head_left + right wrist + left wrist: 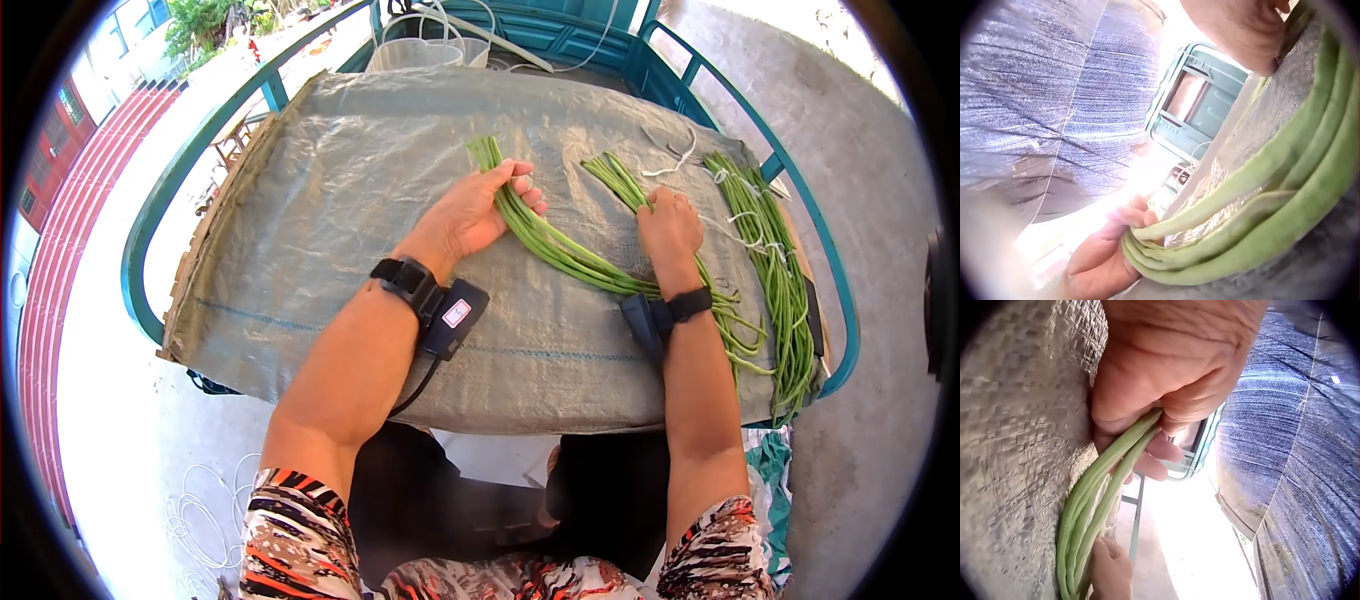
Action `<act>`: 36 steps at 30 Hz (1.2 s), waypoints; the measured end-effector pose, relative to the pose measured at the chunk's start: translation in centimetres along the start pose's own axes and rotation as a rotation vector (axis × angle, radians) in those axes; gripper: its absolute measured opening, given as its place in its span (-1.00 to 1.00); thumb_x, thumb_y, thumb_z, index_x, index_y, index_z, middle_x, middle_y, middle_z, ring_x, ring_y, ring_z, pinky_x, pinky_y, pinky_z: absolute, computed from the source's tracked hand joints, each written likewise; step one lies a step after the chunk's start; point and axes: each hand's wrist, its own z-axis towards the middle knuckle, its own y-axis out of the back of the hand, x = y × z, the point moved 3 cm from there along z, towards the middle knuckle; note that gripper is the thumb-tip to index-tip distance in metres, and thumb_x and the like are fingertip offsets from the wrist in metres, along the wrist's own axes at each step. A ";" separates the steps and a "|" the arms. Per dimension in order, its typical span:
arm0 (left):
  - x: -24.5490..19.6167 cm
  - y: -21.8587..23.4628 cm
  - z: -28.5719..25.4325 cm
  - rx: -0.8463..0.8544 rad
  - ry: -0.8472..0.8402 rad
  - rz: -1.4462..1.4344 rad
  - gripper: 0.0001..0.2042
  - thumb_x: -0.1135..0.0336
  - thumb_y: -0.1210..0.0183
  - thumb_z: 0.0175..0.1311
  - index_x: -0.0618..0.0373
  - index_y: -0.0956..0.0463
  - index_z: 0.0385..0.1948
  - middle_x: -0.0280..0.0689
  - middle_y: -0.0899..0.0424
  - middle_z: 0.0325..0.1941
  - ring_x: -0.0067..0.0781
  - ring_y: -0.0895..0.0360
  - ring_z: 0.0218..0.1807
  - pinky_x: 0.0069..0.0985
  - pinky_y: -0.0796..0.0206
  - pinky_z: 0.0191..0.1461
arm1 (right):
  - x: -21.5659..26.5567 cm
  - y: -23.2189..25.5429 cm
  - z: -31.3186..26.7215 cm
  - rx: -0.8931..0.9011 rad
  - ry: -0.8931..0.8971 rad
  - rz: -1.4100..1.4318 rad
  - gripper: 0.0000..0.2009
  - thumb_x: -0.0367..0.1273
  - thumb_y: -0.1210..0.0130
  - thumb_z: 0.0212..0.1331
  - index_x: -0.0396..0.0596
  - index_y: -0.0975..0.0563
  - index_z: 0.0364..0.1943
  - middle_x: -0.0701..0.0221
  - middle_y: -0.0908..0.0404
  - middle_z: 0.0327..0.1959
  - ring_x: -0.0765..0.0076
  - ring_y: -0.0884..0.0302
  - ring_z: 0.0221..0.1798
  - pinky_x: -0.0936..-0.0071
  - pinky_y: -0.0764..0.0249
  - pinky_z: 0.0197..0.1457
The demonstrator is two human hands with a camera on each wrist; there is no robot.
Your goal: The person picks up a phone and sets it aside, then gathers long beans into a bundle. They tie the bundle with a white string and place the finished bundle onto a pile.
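My left hand holds a small bunch of green yardlong beans near one end, with the thumb across them. From that grip the bunch sags to the right, its lower part passing by my right wrist. My right hand has its fingers curled on a second bunch of yardlong beans, whose ends stick out to the left of the fingers. The loose tails spread out below the right wrist. In the left wrist view, several beans run down from the left palm toward the right hand.
Tied bundles of yardlong beans lie along the right edge of the woven sheet. White string lies near the right hand. A teal cart rail borders the sheet; clear plastic containers stand behind it.
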 end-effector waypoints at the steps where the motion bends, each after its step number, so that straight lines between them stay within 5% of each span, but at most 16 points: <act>1: 0.0 -0.2 -0.2 -0.062 -0.002 0.018 -0.78 0.29 0.14 0.46 0.26 -0.33 -0.10 -0.17 -0.55 -0.29 -0.29 -0.56 -0.19 -0.16 -0.42 0.18 | 0.2 0.4 0.0 0.016 -0.011 0.022 -0.77 -0.27 -0.10 0.01 0.08 -0.58 -0.21 0.29 -0.59 -0.14 0.05 -0.47 0.00 0.11 -0.34 0.03; 5: -0.2 -0.5 -0.4 -0.136 0.008 0.041 -0.76 0.29 0.17 0.47 0.29 -0.32 -0.06 0.05 -0.52 0.02 -0.10 -0.53 0.03 -0.15 -0.42 0.17 | -0.3 0.1 0.5 0.082 -0.109 0.182 -0.79 -0.24 -0.11 -0.02 0.11 -0.60 -0.27 0.35 -0.61 -0.15 0.10 -0.49 -0.01 0.12 -0.34 -0.01; 11: -0.1 -0.4 -0.3 -0.136 0.030 0.023 -0.75 0.30 0.20 0.47 0.30 -0.29 -0.04 0.11 -0.47 0.10 -0.01 -0.48 0.09 -0.13 -0.38 0.20 | -0.2 0.5 0.4 0.177 -0.220 0.385 -0.77 -0.20 -0.10 -0.01 0.06 -0.61 -0.30 0.36 -0.67 -0.29 0.13 -0.58 -0.15 0.25 -0.37 -0.08; 17: -0.1 -0.3 -0.2 -0.130 0.030 0.020 -0.74 0.31 0.20 0.47 0.31 -0.29 -0.01 0.11 -0.44 0.13 0.02 -0.46 0.11 -0.13 -0.37 0.20 | 1.7 0.9 0.2 -0.108 0.029 0.983 -0.82 -0.34 -0.17 0.03 -0.05 -0.60 -0.27 0.41 -0.64 -0.43 0.50 -0.55 -0.32 0.53 -0.42 -0.24; 20: 0.0 -0.4 -0.3 -0.111 0.021 0.031 -0.72 0.30 0.21 0.48 0.31 -0.27 0.04 0.10 -0.44 0.13 0.02 -0.45 0.13 -0.13 -0.36 0.21 | 4.5 1.6 -1.2 0.016 0.192 1.077 -0.87 -0.42 -0.16 0.05 -0.08 -0.58 -0.29 0.43 -0.60 -0.45 0.57 -0.50 -0.35 0.59 -0.41 -0.29; 26: 0.0 0.0 -0.1 -0.066 -0.003 0.039 -0.68 0.28 0.23 0.48 0.29 -0.23 0.12 0.05 -0.42 0.15 0.01 -0.42 0.17 -0.14 -0.34 0.23 | 7.8 3.3 -3.8 0.306 0.539 0.831 -0.87 -0.35 -0.16 0.04 -0.08 -0.55 -0.35 0.42 -0.53 -0.45 0.43 -0.47 -0.42 0.51 -0.39 -0.33; 36: 0.0 -0.2 -0.1 -0.079 -0.001 0.019 -0.70 0.28 0.23 0.48 0.29 -0.26 0.07 0.04 -0.48 0.05 -0.04 -0.45 0.13 -0.14 -0.36 0.22 | 8.1 3.3 -4.2 0.330 0.582 0.872 -0.87 -0.34 -0.15 0.04 -0.05 -0.54 -0.37 0.38 -0.54 -0.45 0.36 -0.49 -0.41 0.47 -0.39 -0.32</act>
